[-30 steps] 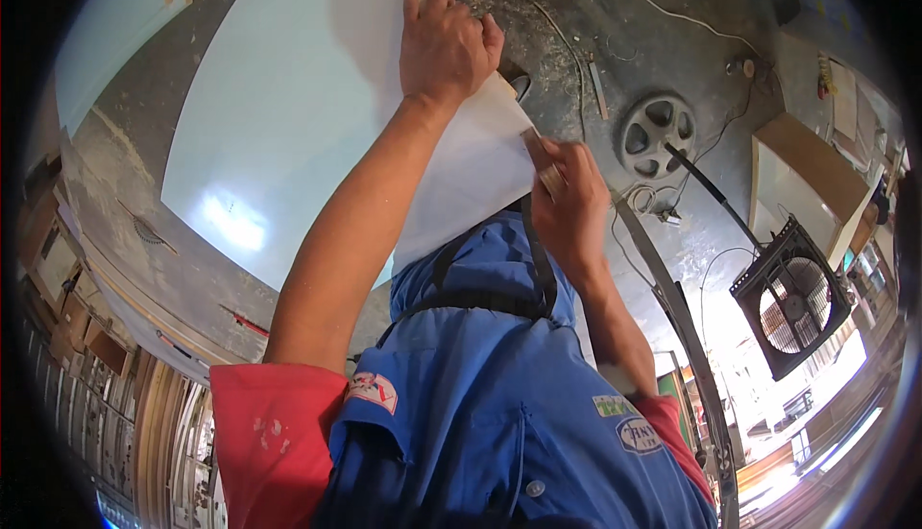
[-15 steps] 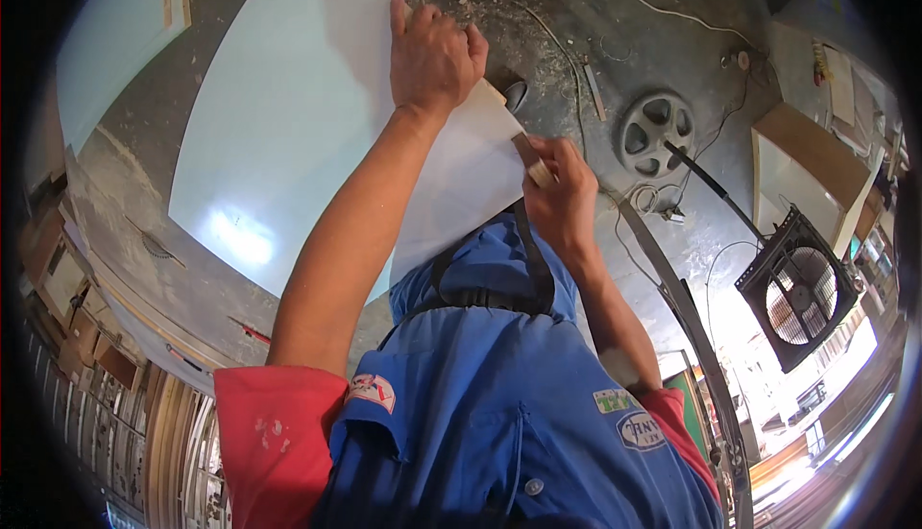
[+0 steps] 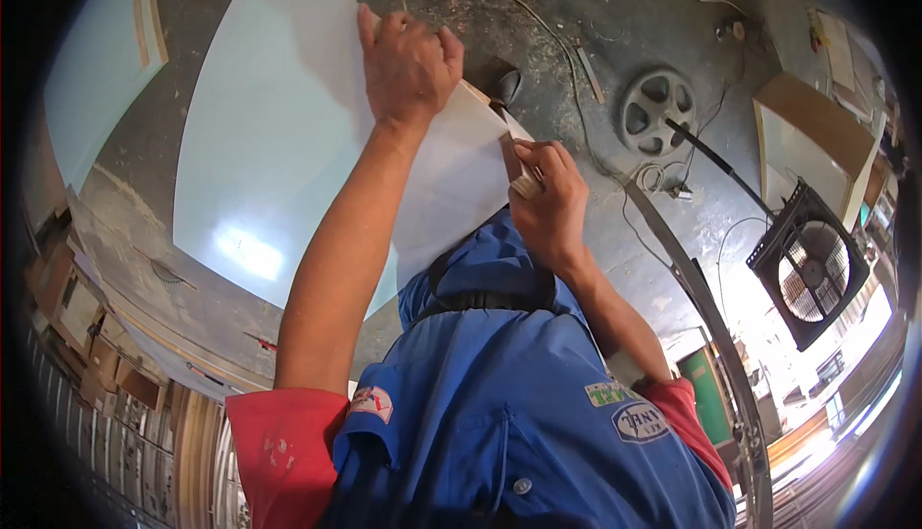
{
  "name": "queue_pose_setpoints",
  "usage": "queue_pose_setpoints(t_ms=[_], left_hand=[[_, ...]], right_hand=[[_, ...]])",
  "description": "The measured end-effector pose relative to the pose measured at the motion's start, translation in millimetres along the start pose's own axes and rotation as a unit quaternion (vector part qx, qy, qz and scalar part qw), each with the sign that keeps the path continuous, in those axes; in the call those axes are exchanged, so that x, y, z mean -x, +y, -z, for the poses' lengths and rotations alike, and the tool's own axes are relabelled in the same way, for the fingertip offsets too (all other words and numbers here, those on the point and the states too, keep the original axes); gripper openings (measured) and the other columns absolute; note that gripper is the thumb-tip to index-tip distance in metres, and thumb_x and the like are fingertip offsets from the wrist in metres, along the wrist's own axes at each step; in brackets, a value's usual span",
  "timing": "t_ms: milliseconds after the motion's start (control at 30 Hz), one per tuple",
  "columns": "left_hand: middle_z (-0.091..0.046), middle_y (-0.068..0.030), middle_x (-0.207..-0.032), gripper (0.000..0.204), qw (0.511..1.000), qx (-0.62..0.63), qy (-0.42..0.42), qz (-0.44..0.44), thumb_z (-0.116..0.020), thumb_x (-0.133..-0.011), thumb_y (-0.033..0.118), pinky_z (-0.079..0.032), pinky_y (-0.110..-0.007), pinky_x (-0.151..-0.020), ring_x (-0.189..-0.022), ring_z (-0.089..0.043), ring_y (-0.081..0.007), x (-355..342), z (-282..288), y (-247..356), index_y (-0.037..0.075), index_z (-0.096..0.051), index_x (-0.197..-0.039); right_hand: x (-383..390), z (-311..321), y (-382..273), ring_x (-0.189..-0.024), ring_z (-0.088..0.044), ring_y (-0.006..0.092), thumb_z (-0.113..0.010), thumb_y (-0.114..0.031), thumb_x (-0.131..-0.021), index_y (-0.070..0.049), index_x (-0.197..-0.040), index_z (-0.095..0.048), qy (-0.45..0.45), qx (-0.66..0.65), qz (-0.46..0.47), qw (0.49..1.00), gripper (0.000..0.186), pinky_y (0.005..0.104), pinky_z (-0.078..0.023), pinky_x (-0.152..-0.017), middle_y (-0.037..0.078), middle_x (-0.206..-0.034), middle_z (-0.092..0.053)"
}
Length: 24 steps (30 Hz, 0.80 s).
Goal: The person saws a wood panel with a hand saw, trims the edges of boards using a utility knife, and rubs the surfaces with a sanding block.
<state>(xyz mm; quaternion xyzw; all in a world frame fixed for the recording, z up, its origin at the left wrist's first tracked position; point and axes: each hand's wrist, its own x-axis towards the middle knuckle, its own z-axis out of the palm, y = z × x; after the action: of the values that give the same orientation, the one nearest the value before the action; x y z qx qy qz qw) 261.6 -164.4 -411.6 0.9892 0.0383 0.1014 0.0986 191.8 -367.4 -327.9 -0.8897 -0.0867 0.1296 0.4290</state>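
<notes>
A large white panel (image 3: 269, 135) with a curved left side stretches over the upper left, a pale wooden strip (image 3: 475, 92) showing along its upper-right edge. My left hand (image 3: 408, 73) grips that edge, fingers curled over it. Lower along the edge, near the panel's corner, my right hand (image 3: 547, 198) is closed on a small, flat brown wooden tool (image 3: 511, 155) held against the edge. A dark shoe (image 3: 507, 83) shows just beyond the panel.
Another white panel (image 3: 96, 68) lies at the far left. Loose cables (image 3: 653, 176), a spoked round metal base (image 3: 658, 111) with a pole, a black fan (image 3: 810, 265), a brown board (image 3: 812, 121) and wood scraps (image 3: 590, 76) are on the right. Stacked lengths (image 3: 67, 414) fill the lower left.
The panel and both my hands have shifted slightly left, with my left hand also a little lower in view. My grip on panel and tool continues; the surroundings have shifted slightly in view.
</notes>
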Motion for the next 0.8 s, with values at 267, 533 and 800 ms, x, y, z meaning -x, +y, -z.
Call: queue_pose_setpoints(t_ms=[267,533,800], left_hand=[[-0.066,-0.0043,-0.070,0.031,0.999,-0.016,0.022,-0.024,-0.064,-0.087,0.019,-0.031,-0.054,-0.118,-0.098,-0.063,-0.0242,-1.7,-3.3,-4.2,0.008,-0.066,-0.058],[-0.065,-0.0019,-0.070,0.033,1.000,-0.005,-0.006,-0.021,-0.064,-0.088,0.019,-0.031,-0.055,-0.117,-0.099,-0.061,-0.0240,3.8,2.3,-0.4,0.009,-0.063,-0.056],[-0.066,-0.0031,-0.074,0.031,0.999,-0.021,-0.017,-0.028,-0.062,-0.092,0.019,-0.034,-0.059,-0.114,-0.102,-0.063,-0.0232,2.0,1.2,-5.8,0.008,-0.065,-0.062]], right_hand=[[-1.7,-3.5,1.5,-0.087,-0.063,0.0354,-0.071,0.008,-0.060,-0.003,-0.101,-0.063,0.008,0.012,0.006,1.000,0.043,0.0429,-0.054,-0.075,0.014,-0.099,-0.066],[3.8,-5.6,12.8,-0.086,-0.064,0.0340,-0.069,0.007,-0.059,-0.003,-0.102,-0.062,0.011,0.003,0.014,1.000,0.044,0.0419,-0.056,-0.072,0.012,-0.099,-0.065],[4.7,4.0,-1.5,-0.084,-0.066,0.0346,-0.071,0.011,-0.066,0.000,-0.100,-0.064,-0.008,-0.007,0.026,1.000,0.036,0.0404,-0.055,-0.072,0.016,-0.099,-0.069]])
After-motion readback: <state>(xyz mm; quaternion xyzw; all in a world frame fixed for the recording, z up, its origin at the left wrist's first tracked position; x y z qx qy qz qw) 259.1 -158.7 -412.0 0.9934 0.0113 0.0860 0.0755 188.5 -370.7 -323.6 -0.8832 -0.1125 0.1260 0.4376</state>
